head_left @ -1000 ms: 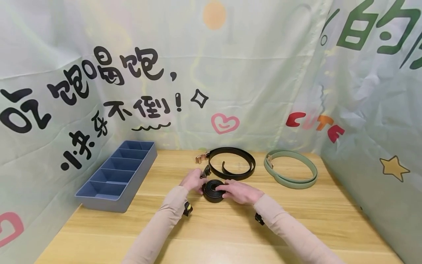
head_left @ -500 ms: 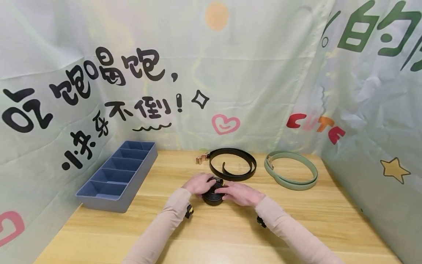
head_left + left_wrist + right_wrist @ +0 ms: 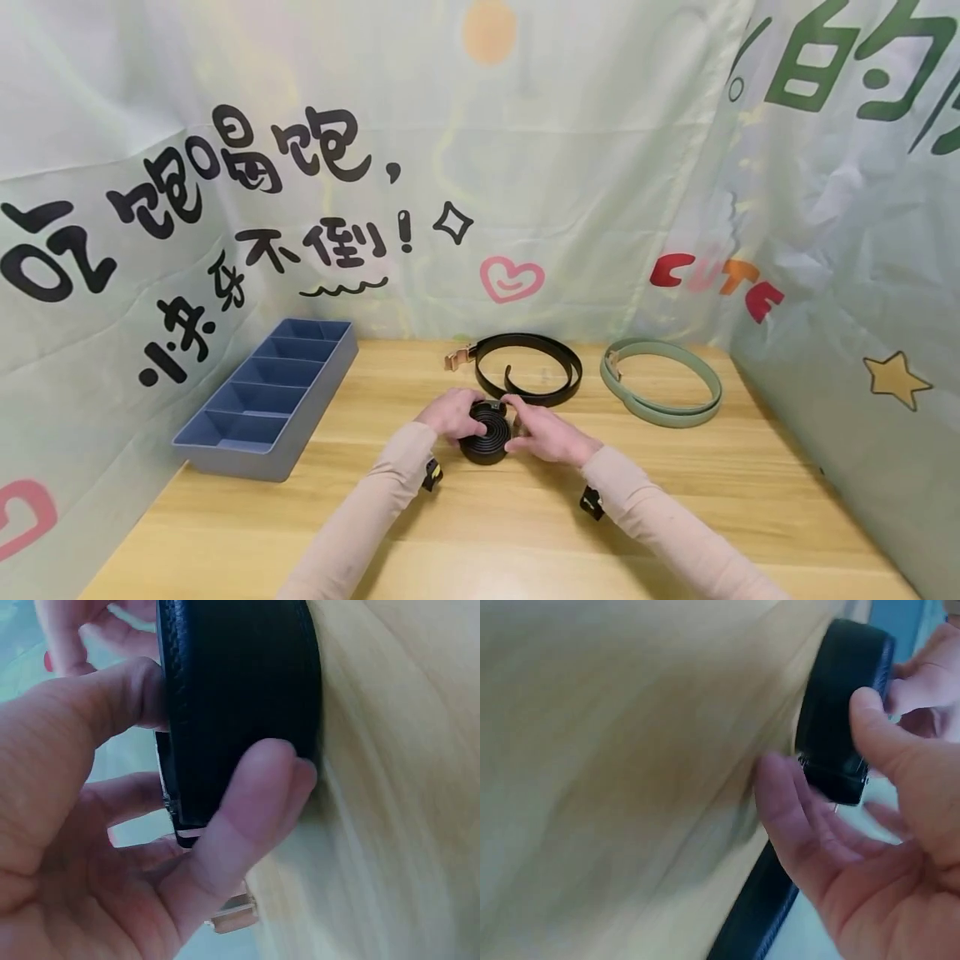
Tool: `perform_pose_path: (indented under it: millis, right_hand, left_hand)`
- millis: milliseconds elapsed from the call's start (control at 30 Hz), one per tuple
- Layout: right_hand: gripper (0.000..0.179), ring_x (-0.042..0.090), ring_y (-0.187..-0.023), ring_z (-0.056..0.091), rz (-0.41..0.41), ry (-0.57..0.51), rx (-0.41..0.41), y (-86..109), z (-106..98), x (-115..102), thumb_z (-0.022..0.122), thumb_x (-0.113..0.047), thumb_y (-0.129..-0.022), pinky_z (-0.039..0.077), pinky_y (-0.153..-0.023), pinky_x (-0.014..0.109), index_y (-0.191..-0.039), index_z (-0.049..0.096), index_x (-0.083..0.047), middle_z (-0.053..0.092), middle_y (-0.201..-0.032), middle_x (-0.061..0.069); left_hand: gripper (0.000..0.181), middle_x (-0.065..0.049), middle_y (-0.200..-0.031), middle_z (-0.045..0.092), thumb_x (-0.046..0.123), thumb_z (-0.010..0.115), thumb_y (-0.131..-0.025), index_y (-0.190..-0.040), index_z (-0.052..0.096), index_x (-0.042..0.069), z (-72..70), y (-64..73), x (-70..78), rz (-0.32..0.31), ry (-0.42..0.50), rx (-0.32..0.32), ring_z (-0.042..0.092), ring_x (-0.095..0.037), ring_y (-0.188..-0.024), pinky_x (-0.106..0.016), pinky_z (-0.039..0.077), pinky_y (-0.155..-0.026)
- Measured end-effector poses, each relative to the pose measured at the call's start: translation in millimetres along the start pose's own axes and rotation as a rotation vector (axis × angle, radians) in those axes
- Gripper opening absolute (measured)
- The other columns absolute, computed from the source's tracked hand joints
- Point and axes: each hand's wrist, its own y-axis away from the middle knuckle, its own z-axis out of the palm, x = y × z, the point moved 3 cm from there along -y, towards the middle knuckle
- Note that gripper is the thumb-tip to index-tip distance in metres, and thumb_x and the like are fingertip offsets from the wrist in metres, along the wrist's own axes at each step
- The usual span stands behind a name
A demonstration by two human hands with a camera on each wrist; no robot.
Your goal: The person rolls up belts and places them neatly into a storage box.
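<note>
A black belt (image 3: 485, 446), wound into a tight flat coil, sits on the wooden table in the head view. My left hand (image 3: 447, 414) grips its left side, with the thumb on the coil's upper edge and a finger along the outer face, as the left wrist view shows. From the right, my right hand (image 3: 550, 433) holds the same coil. In the right wrist view its thumb presses the outer face and its other fingers reach round the dark buckle end (image 3: 832, 784). That buckle lies at the coil's far side.
Behind the hands lies a looser black belt (image 3: 574, 377) with a copper-coloured buckle (image 3: 457, 358). A green belt (image 3: 667, 417) rests in a ring at the back right. A blue-grey divided box (image 3: 318, 400) stands at the left, and printed cloth (image 3: 570, 208) walls the table.
The left hand has brought the buckle end from the coil's left to its far side. The right fingers have shifted from the coil's centre to the buckle; the left thumb now lies on the coil.
</note>
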Motion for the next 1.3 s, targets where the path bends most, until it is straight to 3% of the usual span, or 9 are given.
perform_pose_path:
  millis: [167,267,367,467,600,800,1100,1233,1300]
  right_hand:
    - [0.078,0.025,-0.064,0.066,0.194,-0.334,-0.094,-1.6,8,1,0.061,-0.007,-0.096,0.057,-0.055,0.034,-0.154,0.010,0.004,0.066,-0.093,0.020]
    - [0.074,0.028,-0.077,0.068,0.314,-0.581,-0.094,-2.6,10,4,0.057,-0.005,-0.097,0.059,-0.066,0.038,-0.155,0.010,0.000,0.061,-0.106,0.023]
    - [0.072,0.033,-0.084,0.069,0.400,-0.803,-0.065,-2.9,11,7,0.054,-0.009,-0.100,0.059,-0.074,0.042,-0.156,0.009,-0.006,0.056,-0.116,0.028]
    - [0.075,0.032,-0.084,0.070,0.409,-0.877,-0.034,-5.0,13,8,0.052,-0.018,-0.102,0.059,-0.074,0.043,-0.157,0.002,-0.012,0.055,-0.120,0.028]
    - [0.073,0.027,-0.074,0.068,0.375,-0.793,0.022,-7.7,14,8,0.048,-0.022,-0.104,0.059,-0.067,0.041,-0.158,0.000,-0.026,0.057,-0.116,0.024]
    - [0.058,0.025,-0.065,0.063,0.318,-0.659,0.101,-7.8,7,3,0.049,-0.021,-0.104,0.058,-0.058,0.044,-0.153,0.021,-0.034,0.053,-0.114,0.021]
    - [0.062,0.022,-0.061,0.063,0.225,-0.490,0.151,-3.5,3,1,0.058,-0.028,-0.099,0.056,-0.057,0.039,-0.152,0.026,-0.030,0.057,-0.112,0.019]
    - [0.061,0.024,-0.058,0.064,0.175,-0.405,0.191,-1.4,3,-1,0.061,-0.028,-0.098,0.055,-0.055,0.038,-0.149,0.030,-0.033,0.063,-0.107,0.019]
    - [0.059,0.026,-0.072,0.069,0.136,-0.302,0.237,-1.0,3,0,0.062,-0.027,-0.097,0.057,-0.065,0.040,-0.148,0.033,-0.033,0.065,-0.113,0.018]
  left_hand:
    - [0.059,-0.023,-0.116,0.063,0.017,0.077,-0.080,-0.134,0.056,0.006,-0.3,1.7,-5.3,-0.011,0.037,0.055,0.064,-0.020,-0.050,-0.033,0.055,-0.047]
    - [0.061,-0.021,-0.118,0.065,0.021,0.078,-0.078,-0.133,0.057,0.005,-2.3,3.8,-4.5,0.007,-0.019,0.109,0.070,-0.023,-0.071,-0.036,0.058,-0.066]
    - [0.062,-0.017,-0.120,0.066,0.025,0.078,-0.079,-0.133,0.057,0.004,-3.5,5.9,-1.1,0.040,-0.100,0.162,0.067,-0.026,-0.096,-0.039,0.054,-0.086]
    - [0.063,-0.018,-0.121,0.066,0.025,0.078,-0.080,-0.134,0.056,0.002,-3.7,7.7,4.3,0.084,-0.153,0.222,0.065,-0.029,-0.105,-0.041,0.052,-0.092]
    - [0.062,-0.017,-0.120,0.067,0.023,0.076,-0.080,-0.134,0.055,0.003,-3.2,10.1,12.1,0.168,-0.236,0.313,0.066,-0.030,-0.103,-0.040,0.054,-0.089]
    - [0.061,-0.017,-0.125,0.062,0.019,0.072,-0.080,-0.137,0.053,0.007,-4.7,15.3,18.4,0.277,-0.278,0.405,0.066,-0.033,-0.103,-0.043,0.055,-0.087]
    - [0.064,-0.019,-0.130,0.060,0.020,0.072,-0.083,-0.142,0.046,0.014,-9.3,17.1,14.7,0.308,-0.178,0.361,0.062,-0.033,-0.111,-0.048,0.052,-0.092]
    - [0.058,-0.016,-0.130,0.060,0.022,0.066,-0.087,-0.140,0.044,0.016,-9.8,16.5,11.8,0.328,-0.143,0.308,0.062,-0.031,-0.112,-0.046,0.052,-0.093]
    - [0.053,-0.013,-0.133,0.059,0.026,0.058,-0.090,-0.140,0.043,0.018,-9.9,15.4,10.5,0.312,-0.109,0.264,0.061,-0.029,-0.115,-0.045,0.050,-0.097]
